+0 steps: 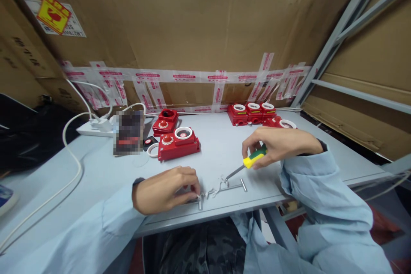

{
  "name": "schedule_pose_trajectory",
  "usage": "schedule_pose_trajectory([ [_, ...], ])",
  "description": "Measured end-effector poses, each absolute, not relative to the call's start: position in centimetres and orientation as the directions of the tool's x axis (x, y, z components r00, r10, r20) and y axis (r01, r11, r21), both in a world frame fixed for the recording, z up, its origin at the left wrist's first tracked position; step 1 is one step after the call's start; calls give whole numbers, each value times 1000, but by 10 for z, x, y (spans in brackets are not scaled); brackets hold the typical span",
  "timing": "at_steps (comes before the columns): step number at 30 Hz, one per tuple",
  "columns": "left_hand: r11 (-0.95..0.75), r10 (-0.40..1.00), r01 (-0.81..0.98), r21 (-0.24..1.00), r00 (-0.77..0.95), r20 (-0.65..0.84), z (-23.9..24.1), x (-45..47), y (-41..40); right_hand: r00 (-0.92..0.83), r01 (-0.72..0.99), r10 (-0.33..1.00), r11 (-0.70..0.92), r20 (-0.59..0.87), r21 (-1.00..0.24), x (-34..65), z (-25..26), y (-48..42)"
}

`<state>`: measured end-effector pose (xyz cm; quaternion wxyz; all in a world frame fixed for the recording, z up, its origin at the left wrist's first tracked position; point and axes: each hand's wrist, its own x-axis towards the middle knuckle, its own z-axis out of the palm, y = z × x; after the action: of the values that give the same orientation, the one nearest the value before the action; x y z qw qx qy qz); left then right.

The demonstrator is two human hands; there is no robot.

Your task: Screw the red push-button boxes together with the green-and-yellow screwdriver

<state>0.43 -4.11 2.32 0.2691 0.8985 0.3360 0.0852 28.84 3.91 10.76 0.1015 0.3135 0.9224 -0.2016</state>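
My right hand (pixel 278 142) is closed around the green-and-yellow handle of a screwdriver (pixel 254 158). Its shaft slants down to the left, and the tip is at a tangle of whitish shreds or thin wire (pixel 221 184) near the table's front edge. My left hand (pixel 171 190) rests low on the table with fingertips pinched together at the left end of that tangle; what they grip is too small to make out. A T-shaped metal rod (pixel 243 185) lies right of the tangle. Another short metal bar (pixel 201 203) shows just under my left fingertips.
Red housings with white rings (pixel 179 143) stand beyond my left hand, near a loose white ring (pixel 153 150). Several more red housings (pixel 253 113) line the back right. A power strip (pixel 96 127) with white cables sits at left. Cardboard (pixel 180 30) walls the back.
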Motion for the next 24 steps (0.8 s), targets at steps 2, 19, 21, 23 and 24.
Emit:
schedule_pose_trajectory([
  [2, -630, 642, 549, 550, 766, -30, 23, 4, -43, -781, 621, 542, 723, -309, -303, 289, 108, 39],
  [19, -428, 829, 823, 374, 522, -199, 19, -35, -61, -777, 627, 545, 717, -317, -305, 289, 109, 38],
  [21, -414, 826, 823, 389, 519, -219, 16, -35, -60, -775, 629, 547, 717, -317, -302, 289, 109, 38],
  [23, -421, 818, 813, 402, 532, -218, 15, -32, -59, -775, 629, 552, 719, -309, -295, 290, 109, 38],
  [24, -431, 816, 808, 401, 539, -210, 14, -31, -58, -775, 629, 553, 720, -305, -293, 290, 109, 38],
])
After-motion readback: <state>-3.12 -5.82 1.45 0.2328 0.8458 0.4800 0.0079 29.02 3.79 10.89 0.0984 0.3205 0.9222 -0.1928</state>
